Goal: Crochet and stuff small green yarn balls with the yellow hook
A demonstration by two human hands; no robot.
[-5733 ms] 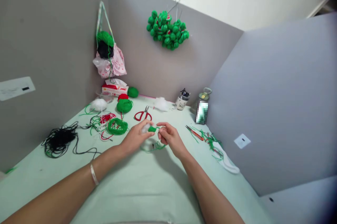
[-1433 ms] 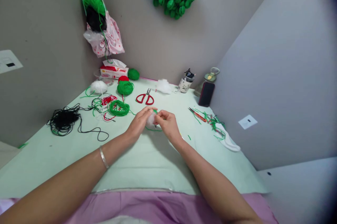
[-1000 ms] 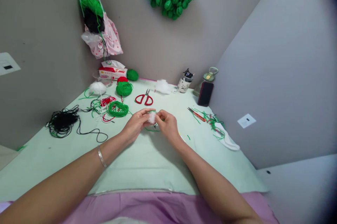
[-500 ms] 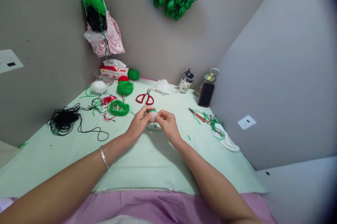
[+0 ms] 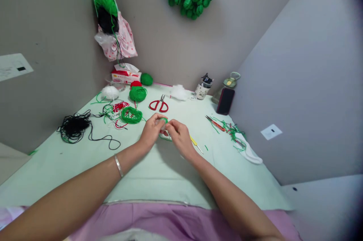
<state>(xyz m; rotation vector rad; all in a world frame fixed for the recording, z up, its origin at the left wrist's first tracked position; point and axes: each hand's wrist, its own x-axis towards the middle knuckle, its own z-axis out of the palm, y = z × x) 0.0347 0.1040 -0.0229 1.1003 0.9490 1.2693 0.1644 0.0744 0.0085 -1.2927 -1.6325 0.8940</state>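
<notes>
Over the middle of the table, my left hand (image 5: 151, 131) is closed around a small green crochet piece (image 5: 164, 120), which is mostly hidden by the fingers. My right hand (image 5: 180, 137) meets it from the other side, thumb and fingers pinched at the piece's edge. Just below both hands lies something white with a green edge (image 5: 166, 136), partly covered. A yellow-handled crochet hook (image 5: 196, 144) rests on the table beside my right wrist. Beyond my hands are red-handled scissors (image 5: 159, 105) and a tuft of white stuffing (image 5: 178, 92).
Green yarn (image 5: 131, 115), black yarn (image 5: 75, 127) and a white ball (image 5: 110, 92) lie to the left. To the right are orange-handled snips (image 5: 217, 124), green scraps (image 5: 234, 131) and a phone (image 5: 225, 101). A pen cup (image 5: 202, 90) stands at the back.
The white stuffing that showed between my hands is now mostly out of sight at the green piece. My right fingers have shifted closer to it, and the yellow hook has come into view.
</notes>
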